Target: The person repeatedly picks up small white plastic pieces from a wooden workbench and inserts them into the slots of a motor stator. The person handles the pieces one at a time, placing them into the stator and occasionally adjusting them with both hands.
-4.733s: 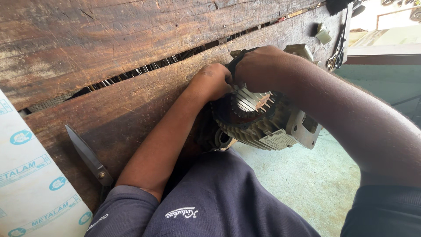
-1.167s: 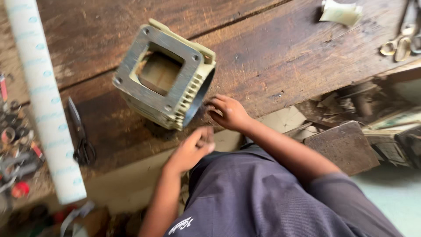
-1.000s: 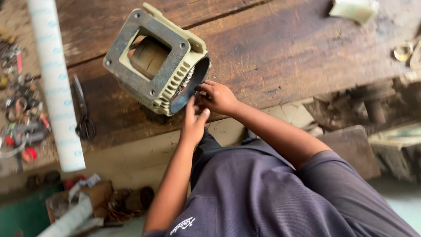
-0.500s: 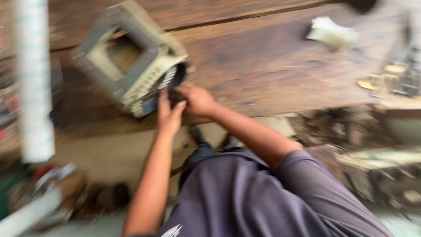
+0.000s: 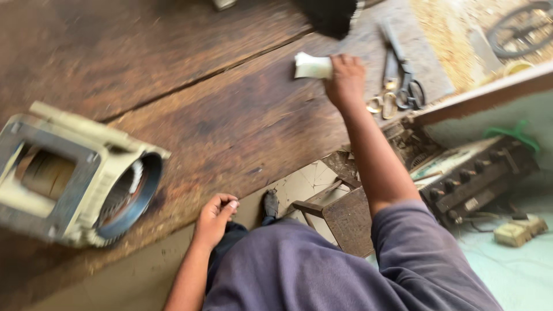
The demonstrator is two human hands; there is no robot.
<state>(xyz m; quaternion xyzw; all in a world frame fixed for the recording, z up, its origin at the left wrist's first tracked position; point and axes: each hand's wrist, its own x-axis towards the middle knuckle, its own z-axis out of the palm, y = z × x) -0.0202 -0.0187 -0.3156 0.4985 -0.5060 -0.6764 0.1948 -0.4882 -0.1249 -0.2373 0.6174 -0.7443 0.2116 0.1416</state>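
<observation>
Cream-painted metal, far left: the motor housing [image 5: 75, 175] lies on the wooden bench [image 5: 230, 103], square flange up-left, round open end facing the bench edge; judging by the thick cast walls it's heavy and rigid, so you'd grip it by the flange frame or the rim of the round mouth, not by the fins inside. Your left hand [image 5: 214, 217] sits at the bench edge just right of the housing, apart from it, fingers loosely curled, holding nothing. Further right your right hand [image 5: 345, 78] is stretched out over the bench, closed on a small whitish folded piece [image 5: 311, 66] (cloth or paper, can't tell which); looks soft and light, a pinch at one end should do, and it will crumple. Just right of that hand lie scissors [image 5: 403, 80] and a brass-coloured ring [image 5: 375, 105] near the bench edge; below, off the bench, a small wooden stool [image 5: 345, 219] and a dark grimy machine part [image 5: 472, 173].
</observation>
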